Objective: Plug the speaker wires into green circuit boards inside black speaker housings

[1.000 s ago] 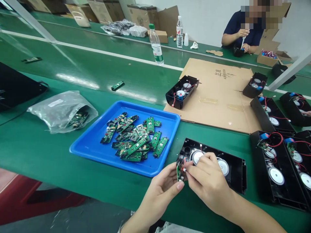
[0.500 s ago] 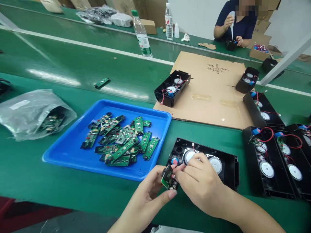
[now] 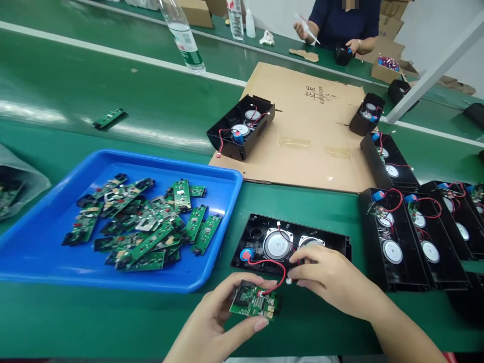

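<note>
My left hand point(image 3: 223, 322) grips a small green circuit board point(image 3: 254, 301) by its edges, component side up. A red cable point(image 3: 280, 281) is plugged into the board and runs to a blue cylindrical battery point(image 3: 247, 254) in the black speaker housing point(image 3: 260, 225). Two round speakers sit in that housing; the left speaker point(image 3: 277, 244) is in plain view, the other partly behind my right hand point(image 3: 328, 275). The fingers of my right hand are pinched on a thin speaker wire at the housing's near side, and a white connector point(image 3: 289, 281) shows just below the fingertips.
A blue tray point(image 3: 223, 181) of circuit boards stands left, with a plastic bag point(image 3: 26, 171) beyond it. Another housing point(image 3: 242, 126) rests on a cardboard sheet point(image 3: 302, 161). Several housings point(image 3: 397, 252) line the right. Across the bench a person point(image 3: 344, 25) holds a white bottle.
My right hand has left the circuit board and moved right to the speaker wire. The red cable now stretches visibly from board to battery. The view has shifted right.
</note>
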Action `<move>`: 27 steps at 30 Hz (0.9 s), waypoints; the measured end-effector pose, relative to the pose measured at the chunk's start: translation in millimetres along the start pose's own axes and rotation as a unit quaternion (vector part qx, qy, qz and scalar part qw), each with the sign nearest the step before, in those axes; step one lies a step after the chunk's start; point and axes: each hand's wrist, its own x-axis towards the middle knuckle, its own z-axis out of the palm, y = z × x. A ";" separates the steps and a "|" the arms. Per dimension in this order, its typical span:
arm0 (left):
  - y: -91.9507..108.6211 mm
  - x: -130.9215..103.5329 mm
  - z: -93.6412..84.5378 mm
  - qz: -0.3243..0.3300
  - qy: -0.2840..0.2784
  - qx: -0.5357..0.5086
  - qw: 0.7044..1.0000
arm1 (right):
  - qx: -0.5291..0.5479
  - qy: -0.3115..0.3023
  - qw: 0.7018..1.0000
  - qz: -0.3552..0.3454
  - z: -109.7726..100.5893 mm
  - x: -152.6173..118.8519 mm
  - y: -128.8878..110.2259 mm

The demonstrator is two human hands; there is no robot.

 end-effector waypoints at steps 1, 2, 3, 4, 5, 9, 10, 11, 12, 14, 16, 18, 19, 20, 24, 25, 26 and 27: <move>-1.5 1.3 2.3 0.008 0.008 0.008 1.000 | 0.019 0.017 1.000 -0.007 2.2 -0.5 -0.2; -3.2 3.4 4.1 0.014 0.018 0.018 1.000 | 0.034 0.044 0.998 -0.001 4.3 -1.0 -0.2; -5.1 6.2 5.6 0.023 0.026 0.031 0.999 | 0.044 0.076 0.996 0.019 6.3 -1.5 0.1; -6.8 9.8 7.0 0.035 0.029 0.044 0.998 | 0.049 0.106 0.992 0.048 8.3 -2.0 0.4; -8.2 13.9 8.5 0.051 0.031 0.057 0.997 | 0.047 0.134 0.987 0.076 10.5 -2.4 0.8; -7.0 28.8 16.8 0.110 0.028 0.101 0.988 | -0.010 0.170 0.981 0.098 19.3 -1.8 0.9; -5.4 30.8 19.0 0.111 0.031 0.107 0.988 | -0.032 0.166 0.982 0.086 21.1 -0.9 0.5; -3.8 32.1 20.9 0.110 0.033 0.112 0.987 | -0.054 0.162 0.983 0.075 22.5 0.1 -0.1; -2.4 32.7 22.3 0.107 0.033 0.118 0.987 | -0.072 0.156 0.983 0.064 23.7 1.3 -0.7; -0.7 32.7 23.7 0.112 0.032 0.131 0.984 | -0.096 0.142 0.984 0.047 24.9 3.5 -1.7; -0.2 32.3 23.4 0.133 0.026 0.152 0.979 | -0.103 0.131 0.985 0.038 25.2 5.3 -2.3; 0.0 32.0 22.5 0.165 0.024 0.171 0.971 | -0.101 0.125 0.986 0.037 25.4 6.4 -2.3; 0.0 31.8 22.1 0.184 0.023 0.178 0.966 | -0.102 0.125 0.986 0.037 25.6 6.8 -2.2; 0.0 31.7 21.8 0.199 0.016 0.184 0.962 | -0.105 0.125 0.986 0.035 25.8 7.2 -2.1; -2.2 31.3 22.3 0.241 -0.006 0.204 0.949 | -0.132 0.120 0.984 0.020 26.1 7.9 -2.5; -3.0 31.4 22.6 0.248 -0.003 0.211 0.945 | -0.137 0.116 0.984 0.017 25.9 7.8 -2.7; -3.7 31.5 23.0 0.255 0.000 0.217 0.942 | -0.138 0.111 0.984 0.014 25.5 7.6 -2.9; -4.0 31.6 23.3 0.262 0.002 0.220 0.940 | -0.136 0.108 0.985 0.010 25.0 7.1 -3.0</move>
